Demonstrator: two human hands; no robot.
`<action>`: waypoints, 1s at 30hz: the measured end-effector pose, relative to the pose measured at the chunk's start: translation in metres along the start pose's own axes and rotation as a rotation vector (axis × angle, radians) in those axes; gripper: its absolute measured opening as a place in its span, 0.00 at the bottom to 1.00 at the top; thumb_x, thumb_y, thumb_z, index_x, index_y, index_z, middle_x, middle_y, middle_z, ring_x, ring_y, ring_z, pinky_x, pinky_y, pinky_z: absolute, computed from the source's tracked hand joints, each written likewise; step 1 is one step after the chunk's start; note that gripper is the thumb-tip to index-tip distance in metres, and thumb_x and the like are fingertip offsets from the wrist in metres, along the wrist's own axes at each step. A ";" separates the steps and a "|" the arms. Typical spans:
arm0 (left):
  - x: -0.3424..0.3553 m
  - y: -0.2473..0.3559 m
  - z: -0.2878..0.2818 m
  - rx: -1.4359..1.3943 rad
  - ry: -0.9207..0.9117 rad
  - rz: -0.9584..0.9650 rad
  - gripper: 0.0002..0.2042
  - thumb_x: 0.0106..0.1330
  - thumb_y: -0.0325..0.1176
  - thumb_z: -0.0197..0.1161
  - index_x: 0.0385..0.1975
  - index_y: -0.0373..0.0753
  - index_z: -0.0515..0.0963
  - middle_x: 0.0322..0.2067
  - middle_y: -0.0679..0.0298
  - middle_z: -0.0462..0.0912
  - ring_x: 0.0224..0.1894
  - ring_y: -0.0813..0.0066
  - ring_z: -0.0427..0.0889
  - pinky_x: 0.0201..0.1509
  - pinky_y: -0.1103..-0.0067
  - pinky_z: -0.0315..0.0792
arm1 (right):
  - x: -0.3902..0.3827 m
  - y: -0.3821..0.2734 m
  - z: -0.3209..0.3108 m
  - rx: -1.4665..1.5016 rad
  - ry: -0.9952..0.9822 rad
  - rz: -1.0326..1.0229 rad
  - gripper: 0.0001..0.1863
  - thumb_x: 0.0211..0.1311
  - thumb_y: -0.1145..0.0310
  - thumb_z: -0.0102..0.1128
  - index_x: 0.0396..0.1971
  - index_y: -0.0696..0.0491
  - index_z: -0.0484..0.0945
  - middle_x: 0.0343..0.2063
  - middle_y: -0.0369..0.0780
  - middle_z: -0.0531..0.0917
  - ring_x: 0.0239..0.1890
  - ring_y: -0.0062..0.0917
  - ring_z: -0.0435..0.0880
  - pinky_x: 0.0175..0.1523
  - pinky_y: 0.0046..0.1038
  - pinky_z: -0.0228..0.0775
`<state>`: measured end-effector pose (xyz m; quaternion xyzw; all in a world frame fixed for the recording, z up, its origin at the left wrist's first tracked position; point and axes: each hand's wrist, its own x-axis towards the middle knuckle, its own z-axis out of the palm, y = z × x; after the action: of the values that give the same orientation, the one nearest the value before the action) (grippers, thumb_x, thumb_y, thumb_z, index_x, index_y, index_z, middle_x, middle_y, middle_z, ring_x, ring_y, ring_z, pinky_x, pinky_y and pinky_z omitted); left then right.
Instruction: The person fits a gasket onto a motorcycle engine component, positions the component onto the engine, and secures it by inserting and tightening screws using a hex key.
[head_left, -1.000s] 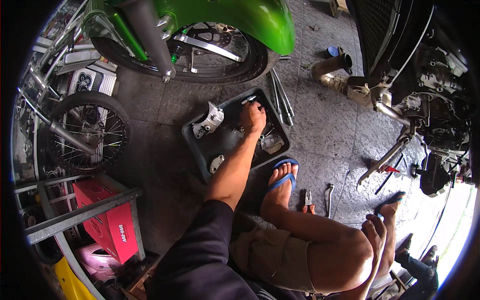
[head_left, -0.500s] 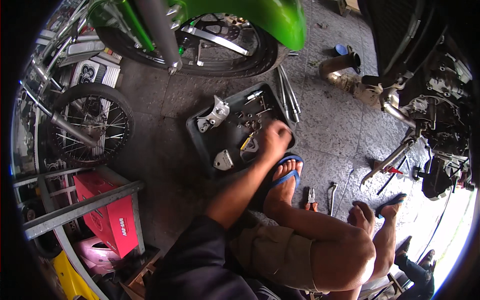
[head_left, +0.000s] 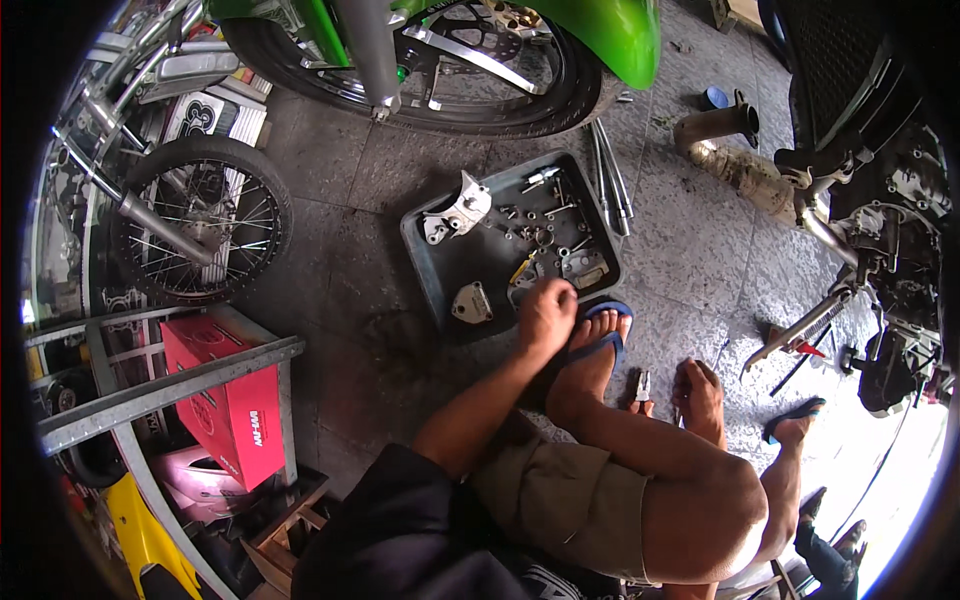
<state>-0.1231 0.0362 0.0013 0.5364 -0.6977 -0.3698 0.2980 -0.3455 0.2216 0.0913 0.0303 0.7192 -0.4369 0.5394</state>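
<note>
My left hand [head_left: 547,318] is closed, fingers curled, over the near edge of a black tray [head_left: 428,290]; anything inside it is hidden. In the tray lie a silver metal bracket [head_left: 460,209], a small triangular cover [head_left: 472,302], a flat metal part [head_left: 585,267], a yellow-handled tool [head_left: 522,268] and several small bolts, nuts and washers. Beyond my bent leg, my right hand [head_left: 700,395] is low at the floor, fingers curled over a metal wrench that it mostly covers. Orange-handled pliers [head_left: 643,385] lie just left of it.
A green motorcycle's front wheel [head_left: 480,118] stands beyond the tray, with metal rods [head_left: 612,180] beside it. An exhaust pipe [head_left: 745,175] and engine [head_left: 890,270] are at right. At left are a spoked wheel [head_left: 205,220], a metal frame [head_left: 170,385] and a red box [head_left: 235,405].
My left hand has drawn back from the tray's middle toward its near edge. My right hand has come over the wrench, which lay uncovered before. The whole view has shifted slightly.
</note>
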 end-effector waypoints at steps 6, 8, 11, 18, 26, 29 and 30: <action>0.079 -0.047 -0.038 0.359 0.293 -0.036 0.08 0.62 0.28 0.59 0.40 0.37 0.79 0.39 0.48 0.80 0.41 0.48 0.79 0.46 0.62 0.73 | -0.015 0.003 -0.020 -0.006 0.190 0.049 0.10 0.64 0.63 0.56 0.34 0.54 0.78 0.24 0.32 0.76 0.23 0.16 0.71 0.27 0.21 0.64; 0.105 -0.046 -0.035 0.422 0.249 -0.027 0.10 0.61 0.32 0.62 0.41 0.37 0.80 0.40 0.48 0.80 0.43 0.48 0.80 0.47 0.62 0.73 | -0.014 0.007 -0.028 0.013 0.184 0.039 0.10 0.64 0.62 0.56 0.35 0.53 0.78 0.24 0.32 0.76 0.23 0.16 0.71 0.26 0.20 0.63; 0.110 -0.043 -0.033 0.471 0.114 -0.081 0.10 0.62 0.34 0.63 0.40 0.38 0.80 0.39 0.50 0.80 0.42 0.48 0.80 0.45 0.62 0.75 | -0.011 0.012 -0.027 0.004 0.179 0.021 0.10 0.64 0.62 0.56 0.36 0.53 0.78 0.25 0.33 0.75 0.23 0.16 0.70 0.26 0.21 0.61; 0.097 -0.069 -0.041 0.480 0.145 -0.106 0.08 0.61 0.36 0.63 0.34 0.40 0.80 0.36 0.53 0.80 0.38 0.50 0.81 0.40 0.61 0.76 | -0.007 0.018 -0.020 -0.093 0.102 0.000 0.11 0.63 0.62 0.56 0.35 0.55 0.78 0.25 0.34 0.76 0.23 0.18 0.71 0.27 0.22 0.62; 0.058 -0.059 -0.039 0.421 0.199 -0.021 0.07 0.59 0.34 0.64 0.32 0.40 0.79 0.31 0.54 0.78 0.35 0.50 0.79 0.38 0.62 0.72 | -0.004 0.016 -0.020 -0.072 0.135 -0.009 0.11 0.63 0.63 0.56 0.35 0.56 0.78 0.25 0.34 0.76 0.22 0.18 0.72 0.26 0.22 0.64; 0.044 -0.038 -0.030 0.427 0.084 0.074 0.07 0.58 0.34 0.66 0.33 0.40 0.79 0.32 0.54 0.77 0.37 0.52 0.79 0.40 0.63 0.72 | -0.003 0.020 -0.025 -0.057 0.143 -0.016 0.11 0.63 0.63 0.57 0.34 0.56 0.78 0.25 0.34 0.75 0.23 0.18 0.72 0.27 0.22 0.64; 0.042 -0.037 -0.028 0.449 0.069 0.106 0.07 0.58 0.33 0.65 0.33 0.40 0.79 0.33 0.54 0.76 0.38 0.52 0.78 0.41 0.63 0.73 | -0.004 0.020 -0.024 -0.056 0.142 -0.016 0.11 0.63 0.63 0.57 0.34 0.56 0.78 0.25 0.34 0.75 0.23 0.18 0.72 0.27 0.22 0.64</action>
<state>-0.0907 -0.0157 -0.0135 0.5641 -0.7792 -0.1706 0.2136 -0.3519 0.2516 0.0830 0.0402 0.7676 -0.4179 0.4842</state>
